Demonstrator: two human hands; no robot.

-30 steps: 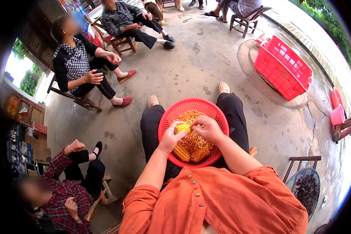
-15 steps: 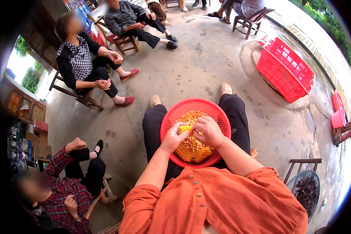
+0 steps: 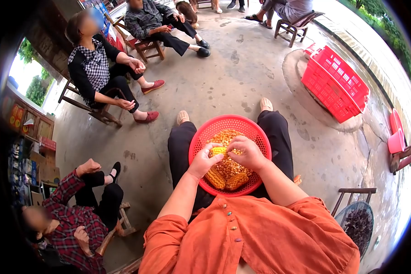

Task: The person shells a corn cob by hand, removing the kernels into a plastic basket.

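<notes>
The person wears a loose orange shirt (image 3: 255,233) with small mixed-colour buttons (image 3: 234,228), dark trousers (image 3: 276,137) and beige shoes (image 3: 266,104) with a textured surface.

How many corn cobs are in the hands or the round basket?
3: one cob in the left hand, two cobs at the basket's near side. Kernels may hide more.

Perforated red plastic basket (image 3: 198,160); rough matt concrete floor (image 3: 210,73); wooden stool (image 3: 291,31).

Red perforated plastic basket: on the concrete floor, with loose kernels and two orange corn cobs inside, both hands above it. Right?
No: the head view shows the basket on the wearer's lap; the loose kernels, two orange corn cobs, left hand and right hand are as stated.
</notes>
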